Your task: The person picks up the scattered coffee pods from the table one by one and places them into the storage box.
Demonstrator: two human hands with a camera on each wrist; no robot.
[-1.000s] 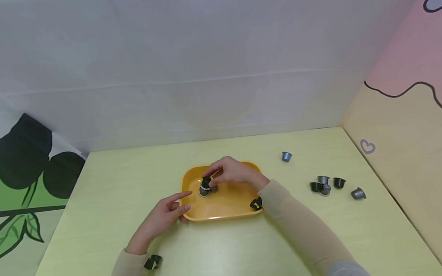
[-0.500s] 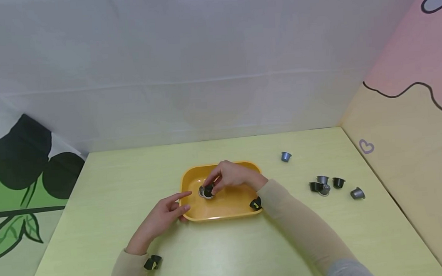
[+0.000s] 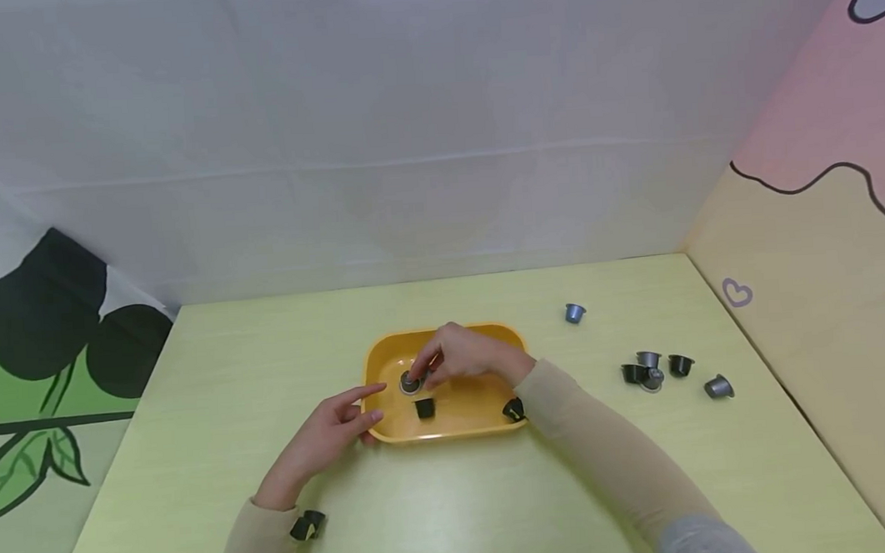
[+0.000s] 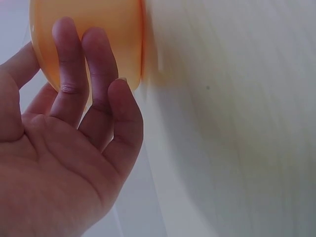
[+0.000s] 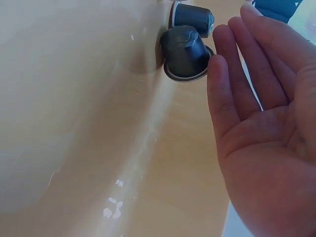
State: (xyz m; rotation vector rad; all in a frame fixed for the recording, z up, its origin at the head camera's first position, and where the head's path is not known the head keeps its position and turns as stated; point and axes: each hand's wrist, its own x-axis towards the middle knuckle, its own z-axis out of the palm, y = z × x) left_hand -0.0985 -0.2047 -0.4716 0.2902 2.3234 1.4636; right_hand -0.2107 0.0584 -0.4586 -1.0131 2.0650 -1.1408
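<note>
In the head view my left hand (image 3: 338,426) rests at the left end of the yellow tray (image 3: 480,429), index finger and thumb reaching over its rim. Other fingers of that hand bend loosely below the tray in the left wrist view. My right hand (image 3: 458,357) is inside the tray, fingers pointing down beside a grey coffee capsule (image 3: 410,383). A black coffee capsule (image 3: 424,408) lies on its side nearer the front wall. From the right wrist, an upturned dark capsule (image 5: 186,52) sits right at the fingertips, with a second capsule (image 5: 192,19) on its side behind it.
On the table right of the tray are a blue capsule (image 3: 574,312), a cluster including a silver capsule (image 3: 648,359), a black capsule (image 3: 680,365) and a grey capsule (image 3: 719,386). A fabric wall (image 3: 409,220) borders the back of the table.
The black capsule held in the right hand was lowered and let go; it now lies on its side toward the tray's front. The left hand has stayed put.
</note>
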